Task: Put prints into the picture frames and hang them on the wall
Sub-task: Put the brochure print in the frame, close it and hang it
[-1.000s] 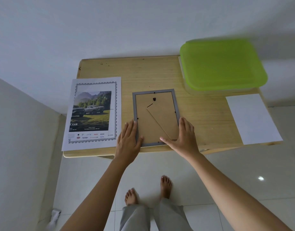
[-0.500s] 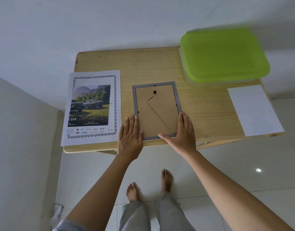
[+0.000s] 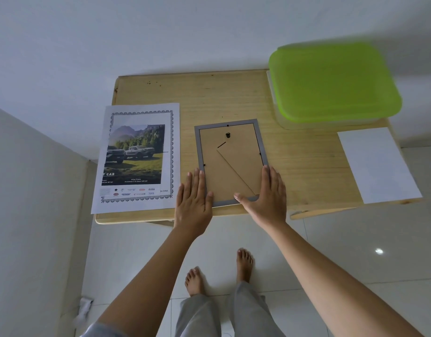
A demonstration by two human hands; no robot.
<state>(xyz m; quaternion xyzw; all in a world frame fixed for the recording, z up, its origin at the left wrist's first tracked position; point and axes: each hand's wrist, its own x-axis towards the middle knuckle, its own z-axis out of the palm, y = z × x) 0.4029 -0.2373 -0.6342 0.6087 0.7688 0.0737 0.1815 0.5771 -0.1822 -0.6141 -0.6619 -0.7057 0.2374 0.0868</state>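
Observation:
A grey picture frame (image 3: 230, 144) lies face down on the wooden table (image 3: 234, 98), its brown backing board and folded stand showing. My left hand (image 3: 193, 199) rests flat at the frame's near left corner, fingers straight, thumb on the frame's edge. My right hand (image 3: 266, 197) lies flat over the near right corner, its thumb along the bottom rail. A print (image 3: 137, 158) of two trucks in a meadow, with a patterned border, lies face up to the left of the frame.
A clear box with a green lid (image 3: 333, 81) stands at the table's back right. A blank white sheet (image 3: 377, 164) lies at the right edge. White walls stand behind and on the left. My bare feet are on the white tiled floor below.
Both hands stay flat at the frame's near corners. The view has shifted slightly, so the table sits a little differently in the picture. Nothing on the table has moved.

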